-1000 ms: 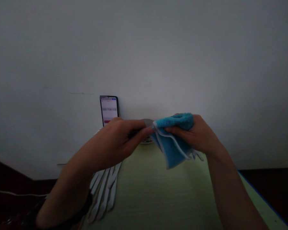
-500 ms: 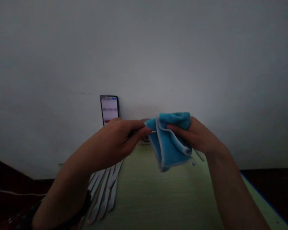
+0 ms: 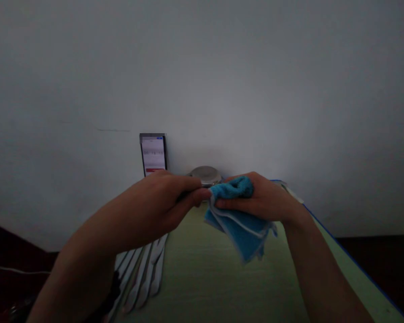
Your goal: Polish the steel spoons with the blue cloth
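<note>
**Hands meet over a blue cloth, something thin pinched at its edge**

Cloth work, mid-air, above the pale green mat (image 3: 202, 273). Right hand (image 3: 262, 202) is clenched around a bunched blue cloth (image 3: 242, 226), thumb across the top, loose folds with a pale trim hanging below the fist. Left hand (image 3: 168, 197) comes in from the other side, fingertips pinched shut right against the cloth's near corner — on a slim dark thing, it seems, though the light is too dim to say what it is.

That cloth looks like terry: light, soft, floppy, nothing to break. It'll sag wherever it isn't held, so the bunched top, where the right hand has it, is the sound grip, and the trimmed hem gives a firmer edge to pinch.

Behind the hands, a round metal lid (image 3: 205, 174) sits by the wall, a lit phone (image 3: 153, 154) propped upright beside it. White cutlery-like pieces (image 3: 144, 273) lie fanned on the mat under the left forearm.
</note>
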Available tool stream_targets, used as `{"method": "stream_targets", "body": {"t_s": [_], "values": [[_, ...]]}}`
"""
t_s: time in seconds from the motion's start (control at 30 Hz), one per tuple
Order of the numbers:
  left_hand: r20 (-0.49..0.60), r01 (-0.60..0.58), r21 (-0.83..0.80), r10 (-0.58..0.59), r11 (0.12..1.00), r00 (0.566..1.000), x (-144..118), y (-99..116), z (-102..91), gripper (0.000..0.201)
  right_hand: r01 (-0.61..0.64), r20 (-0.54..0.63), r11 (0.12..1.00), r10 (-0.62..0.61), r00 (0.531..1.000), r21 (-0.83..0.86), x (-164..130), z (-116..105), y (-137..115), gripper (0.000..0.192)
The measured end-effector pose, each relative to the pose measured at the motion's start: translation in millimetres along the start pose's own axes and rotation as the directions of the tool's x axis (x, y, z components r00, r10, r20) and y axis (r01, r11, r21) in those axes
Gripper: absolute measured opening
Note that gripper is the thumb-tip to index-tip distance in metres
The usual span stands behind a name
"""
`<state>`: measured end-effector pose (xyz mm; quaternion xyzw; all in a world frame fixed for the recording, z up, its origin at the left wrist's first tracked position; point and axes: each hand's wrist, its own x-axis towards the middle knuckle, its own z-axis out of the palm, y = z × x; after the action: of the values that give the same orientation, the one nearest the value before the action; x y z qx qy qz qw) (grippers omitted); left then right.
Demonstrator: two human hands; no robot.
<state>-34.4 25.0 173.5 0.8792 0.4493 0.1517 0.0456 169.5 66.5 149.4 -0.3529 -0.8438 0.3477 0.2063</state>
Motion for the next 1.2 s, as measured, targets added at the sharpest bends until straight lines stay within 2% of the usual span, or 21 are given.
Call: {"method": "stream_targets", "body": {"t_s": [0.13,0.27,0.47,0.6,0.77,1.0,1.1,1.2], "values": [[0.007,0.004,-0.011,-0.004,1.000,1.000,0.8,2.3,3.6,0.031,-0.001,-0.066,1.000,0.000,0.998,-0.026,-2.4,-1.9,-3.2,0.032],[0.003,0.005,0.017,-0.005,1.000,1.000,0.7,7.9,8.0,0.031,0.009,-0.090,0.999,-0.005,0.996,0.036,-4.2,-3.8,-2.9,0.028],[0.028,-0.032,-0.021,0.033,0.999,0.999,1.1,5.1,6.8,0.029,0.087,-0.011,0.991,-0.087,0.996,0.102,-3.1,-5.2,-0.1,0.022],[0.068,-0.015,-0.043,0.018,0.999,0.998,-0.2,-2.8,6.9,0.028,0.045,0.021,0.999,-0.046,0.999,0.020,-3.0,-9.6,5.7,0.024],[0.034,0.021,-0.022,-0.021,1.000,0.999,-1.7,-9.5,10.3,0.029,-0.021,-0.007,0.996,0.020,1.000,-0.086,-5.6,-16.3,19.1,0.026],[0.060,0.089,-0.019,-0.088,0.996,0.994,-4.7,-18.4,9.8,0.029,0.004,0.016,0.992,-0.002,1.000,-0.123,-7.9,-17.4,27.3,0.025],[0.078,0.092,-0.061,-0.087,0.994,0.993,-4.3,-19.2,11.8,0.029,0.019,-0.041,0.978,-0.028,0.999,-0.206,-4.5,-13.3,24.1,0.020],[0.033,0.080,-0.049,-0.078,0.996,0.996,-2.4,-16.8,12.6,0.029,0.045,-0.141,0.974,-0.078,0.987,-0.222,0.5,-7.4,21.2,0.019]]}}
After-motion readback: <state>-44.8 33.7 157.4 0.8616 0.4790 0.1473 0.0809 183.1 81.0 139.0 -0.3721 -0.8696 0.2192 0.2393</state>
